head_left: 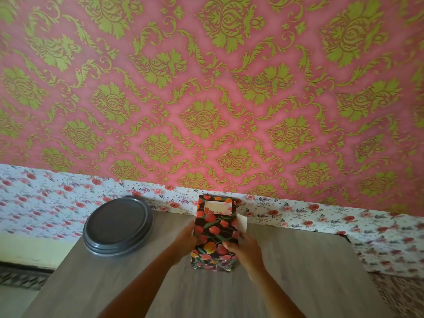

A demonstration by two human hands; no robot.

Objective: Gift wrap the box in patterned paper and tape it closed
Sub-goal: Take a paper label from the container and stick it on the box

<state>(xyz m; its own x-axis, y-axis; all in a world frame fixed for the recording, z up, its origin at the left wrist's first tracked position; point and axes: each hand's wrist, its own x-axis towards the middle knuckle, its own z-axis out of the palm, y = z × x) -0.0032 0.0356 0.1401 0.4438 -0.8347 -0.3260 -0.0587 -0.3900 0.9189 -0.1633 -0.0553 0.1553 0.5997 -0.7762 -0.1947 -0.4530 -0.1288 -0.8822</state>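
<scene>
So the box (214,230) is standing near the back edge of the table (298,283), already covered in dark paper with red and orange flowers. It sits between both hands, more or less middle of the shot.

Right hand (245,249) grips it from the right: thumb lies over the near face, and the other fingers curl round the side. Left hand (183,237) is pressed up against the left side. Its fingers are mostly hidden behind the box, so I honestly can't tell how curled they are.

A white flap (242,222) of paper sticks out on the right, just above the right hand. There's a pale folded bit at the top end too.

A grey round dish (118,228) sits off to the left, well apart from the box.
</scene>
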